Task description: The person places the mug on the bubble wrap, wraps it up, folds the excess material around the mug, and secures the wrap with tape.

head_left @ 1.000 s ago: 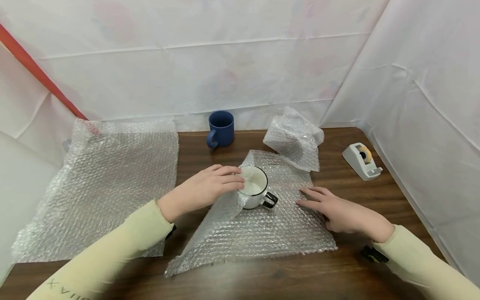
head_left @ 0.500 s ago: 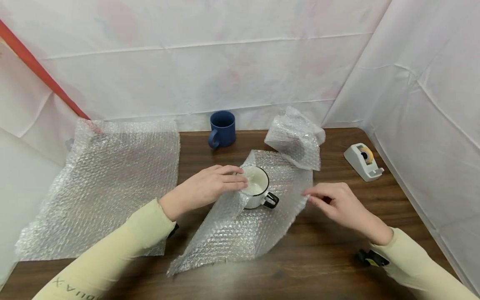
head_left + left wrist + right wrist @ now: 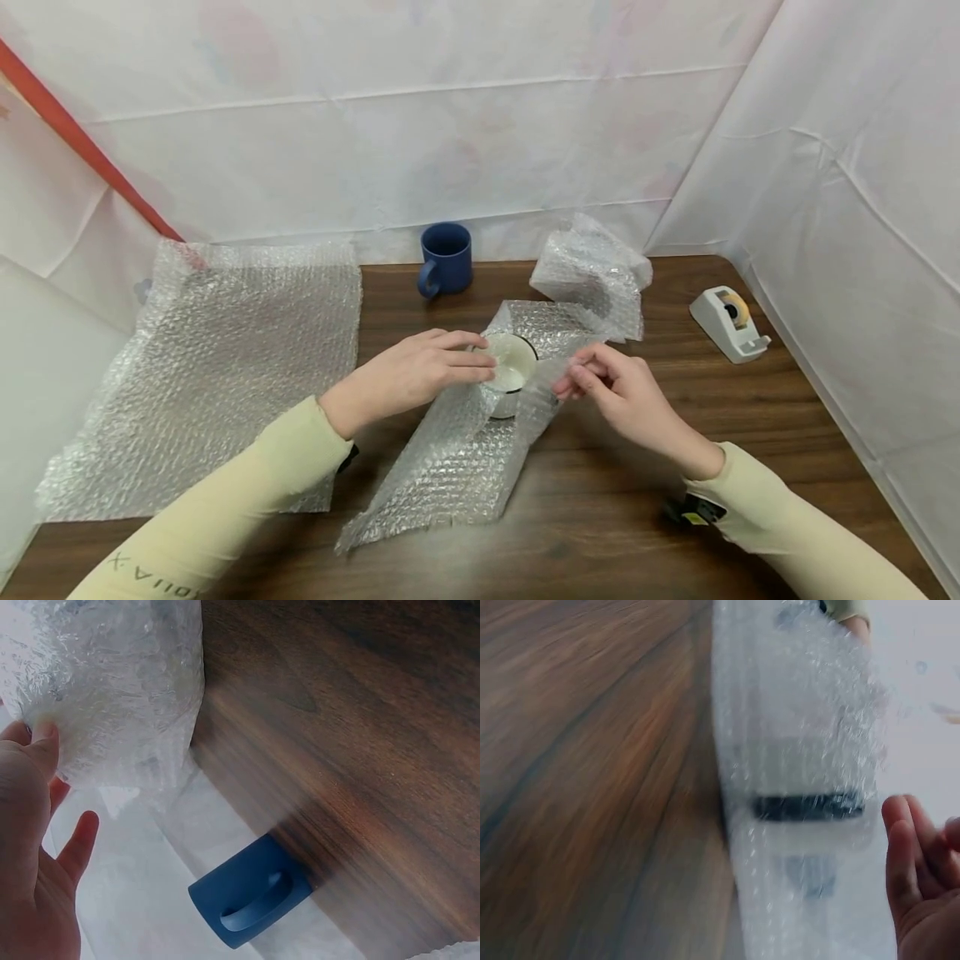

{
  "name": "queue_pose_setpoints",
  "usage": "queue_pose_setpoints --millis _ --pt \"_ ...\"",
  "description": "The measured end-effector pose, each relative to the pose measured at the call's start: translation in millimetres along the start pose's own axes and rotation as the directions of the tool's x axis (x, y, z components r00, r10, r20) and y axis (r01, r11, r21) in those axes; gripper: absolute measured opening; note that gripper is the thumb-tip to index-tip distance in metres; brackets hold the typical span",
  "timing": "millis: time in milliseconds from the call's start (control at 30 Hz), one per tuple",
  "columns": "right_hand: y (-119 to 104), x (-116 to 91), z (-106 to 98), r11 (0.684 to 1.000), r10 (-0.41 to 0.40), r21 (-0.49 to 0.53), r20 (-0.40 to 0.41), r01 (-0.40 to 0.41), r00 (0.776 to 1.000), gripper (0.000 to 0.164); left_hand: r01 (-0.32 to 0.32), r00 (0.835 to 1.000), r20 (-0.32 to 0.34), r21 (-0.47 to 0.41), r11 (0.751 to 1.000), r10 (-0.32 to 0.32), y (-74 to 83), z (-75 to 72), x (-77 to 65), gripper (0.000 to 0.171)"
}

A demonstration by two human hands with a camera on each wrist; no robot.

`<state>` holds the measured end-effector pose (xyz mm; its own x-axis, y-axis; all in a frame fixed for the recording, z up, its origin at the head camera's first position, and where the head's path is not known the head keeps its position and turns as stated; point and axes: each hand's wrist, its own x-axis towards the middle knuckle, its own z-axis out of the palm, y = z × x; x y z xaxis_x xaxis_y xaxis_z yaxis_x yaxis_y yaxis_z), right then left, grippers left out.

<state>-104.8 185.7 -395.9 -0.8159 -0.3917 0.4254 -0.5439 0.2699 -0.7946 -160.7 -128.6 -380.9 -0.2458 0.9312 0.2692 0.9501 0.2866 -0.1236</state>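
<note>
A white mug with a black rim stands upright on a sheet of bubble wrap. My left hand pinches the sheet's left flap against the mug's rim, fingers over the edge, thumb outside on the wrap. With its fingertips my right hand pinches the sheet's right edge, which it holds up against the mug's handle side. The black handle shows through the film in the right wrist view; in the head view the flap and right hand mostly cover it.
Behind stands a blue mug. A crumpled bubble-wrapped bundle sits back right, touching the sheet's far edge. A white tape dispenser is at far right, and another bubble wrap sheet lies flat on the left of the wooden table.
My right hand has picked up the sheet's right edge and brought it left, folding it over toward the mug's handle. The left hand has stayed at the rim.
</note>
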Motion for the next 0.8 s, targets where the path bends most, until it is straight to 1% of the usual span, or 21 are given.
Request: queue_pose_setpoints --millis 67,133,200,233,300,367,467,533,600,667,733,800 --pt "-3 6 5 0.999 0.042 -0.025 -0.026 -0.043 0.999 0.004 0.004 1.0 0.017 0.01 1.0 -0.004 -0.3 -0.5 0.7 0.042" --pt "-5 12 10 0.994 0.07 -0.078 -0.055 -0.074 0.996 0.003 0.008 0.999 0.033 0.031 1.0 -0.009 -0.5 -1.4 0.8 0.044" --pt "-7 19 15 0.985 0.095 -0.136 -0.078 -0.105 0.992 0.004 0.011 1.0 0.029 0.037 0.999 -0.012 -1.1 -1.0 0.1 0.045" --pt "-7 23 17 0.978 0.109 -0.167 -0.087 -0.123 0.99 0.004 0.01 1.0 0.016 0.032 0.999 -0.011 -1.4 -0.5 -0.2 0.046" --pt "-6 28 21 0.965 0.134 -0.216 -0.094 -0.152 0.986 0.004 0.015 0.999 -0.042 -0.007 1.0 -0.015 -2.2 1.8 -0.6 0.044" --pt "-6 33 24 0.951 0.151 -0.259 -0.094 -0.17 0.984 0.005 0.022 0.992 -0.126 -0.075 0.997 -0.032 -3.6 4.6 -1.1 0.044" --pt "-6 37 27 0.929 0.159 -0.322 -0.098 -0.182 0.983 0.006 0.022 0.966 -0.253 -0.128 0.991 -0.054 -4.9 6.9 -0.2 0.043" --pt "-7 38 27 0.921 0.165 -0.341 -0.099 -0.19 0.981 0.006 0.004 0.955 -0.296 -0.104 0.995 -0.034 -4.9 6.4 0.5 0.037" --pt "-7 39 28 0.916 0.181 -0.345 -0.098 -0.204 0.979 0.006 -0.023 0.958 -0.287 -0.048 0.999 0.008 -3.6 4.3 0.9 0.03" --pt "-8 40 28 0.91 0.203 -0.349 -0.095 -0.224 0.975 0.006 -0.052 0.97 -0.237 0.001 0.999 0.051 -1.7 1.8 0.4 0.028" --pt "-9 41 28 0.902 0.231 -0.353 -0.09 -0.248 0.969 0.007 -0.078 0.983 -0.163 0.032 0.996 0.082 0.3 -0.8 -0.2 0.035" --pt "-9 41 28 0.899 0.256 -0.347 -0.08 -0.268 0.963 0.008 -0.085 0.991 -0.097 0.064 0.994 0.091 1.6 -2.3 -1.4 0.046"
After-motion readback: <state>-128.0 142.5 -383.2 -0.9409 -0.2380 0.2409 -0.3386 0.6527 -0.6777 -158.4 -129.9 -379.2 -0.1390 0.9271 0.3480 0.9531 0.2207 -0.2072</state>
